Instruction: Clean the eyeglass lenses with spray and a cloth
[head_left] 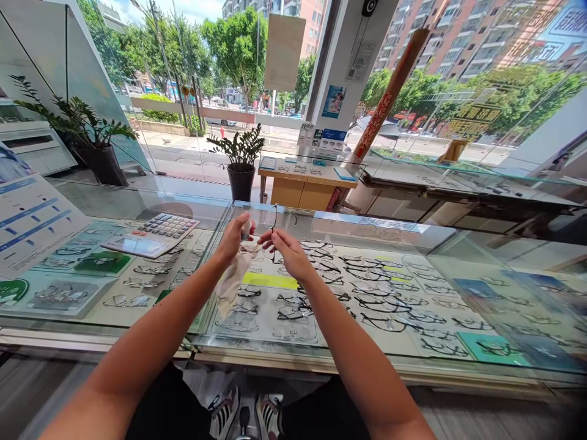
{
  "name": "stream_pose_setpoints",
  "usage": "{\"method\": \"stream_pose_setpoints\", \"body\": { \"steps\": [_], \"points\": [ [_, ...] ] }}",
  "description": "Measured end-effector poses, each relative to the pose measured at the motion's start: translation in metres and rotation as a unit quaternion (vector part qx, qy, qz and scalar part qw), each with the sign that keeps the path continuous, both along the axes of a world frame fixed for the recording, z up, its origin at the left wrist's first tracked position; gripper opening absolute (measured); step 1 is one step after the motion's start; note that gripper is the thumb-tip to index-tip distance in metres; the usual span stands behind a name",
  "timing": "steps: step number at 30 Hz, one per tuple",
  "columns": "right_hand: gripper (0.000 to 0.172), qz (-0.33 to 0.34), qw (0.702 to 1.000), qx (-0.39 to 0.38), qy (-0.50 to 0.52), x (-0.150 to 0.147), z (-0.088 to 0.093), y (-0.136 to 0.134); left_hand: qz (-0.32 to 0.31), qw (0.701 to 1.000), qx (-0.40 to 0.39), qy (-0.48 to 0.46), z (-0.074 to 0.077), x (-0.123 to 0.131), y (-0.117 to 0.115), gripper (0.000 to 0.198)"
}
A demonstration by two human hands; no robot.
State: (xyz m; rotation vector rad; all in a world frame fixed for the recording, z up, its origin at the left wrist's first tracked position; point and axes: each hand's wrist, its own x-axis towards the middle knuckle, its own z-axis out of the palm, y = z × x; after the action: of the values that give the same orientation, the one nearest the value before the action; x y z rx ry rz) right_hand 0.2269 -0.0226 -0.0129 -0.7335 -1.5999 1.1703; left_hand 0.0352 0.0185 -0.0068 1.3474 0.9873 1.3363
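Right hand (285, 247): above the counter, fingers narrow, thumb and fingertips pinching a pair of thin, dark-framed eyeglasses (276, 214).
Eyeglasses: held in the air above the glass, in front of the body; frame turned on edge, one slim curved end showing just right of it. Lens detail too small to read.
Left hand (233, 235): just beside the eyeglasses, fingers curled round a small, pale object (246, 230), mostly hidden by the hand; its kind cannot be told.
Cloth: soft, pale beige cloth (235, 276), directly below the left hand, draped downward; whether it touches the counter cannot be told.
Counter: long, clear glass display case (362, 362) with a pale front edge, running across in front of the person.
Frames inside: rows of dark and clear spectacle frames (385, 299), mostly right of the hands.
Colour markers: bright yellow-green strip (269, 280) below the hands; flat green square card (493, 349) at lower right, spectacles on it.
Calculator: white, many-keyed desk calculator (153, 235), on the glass to the left of the left hand.
Beyond counter: leafy green plant in a dark, tapered pot (241, 180), beside a light wooden cabinet (300, 192).
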Motion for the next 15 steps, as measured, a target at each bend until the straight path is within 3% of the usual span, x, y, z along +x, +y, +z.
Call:
{"method": "stream_pose_setpoints", "body": {
  "steps": [7,10,12,15],
  "points": [
    [0.056,-0.048,0.996,-0.033,0.061,0.002,-0.001,0.006,-0.059,0.976,0.098,0.186,0.004,-0.005,-0.004,0.048],
    [0.056,-0.051,0.995,-0.04,0.071,0.001,0.0,0.006,-0.072,0.976,0.097,0.183,-0.001,-0.006,0.0,0.049],
    [0.055,-0.052,0.994,-0.046,0.08,0.002,0.001,0.005,-0.032,0.991,0.067,0.11,-0.006,-0.01,0.01,0.054],
    [0.054,-0.057,0.992,-0.054,0.098,0.002,0.003,0.004,0.111,0.993,0.048,-0.008,-0.019,-0.025,0.035,0.049]
  ]
}}
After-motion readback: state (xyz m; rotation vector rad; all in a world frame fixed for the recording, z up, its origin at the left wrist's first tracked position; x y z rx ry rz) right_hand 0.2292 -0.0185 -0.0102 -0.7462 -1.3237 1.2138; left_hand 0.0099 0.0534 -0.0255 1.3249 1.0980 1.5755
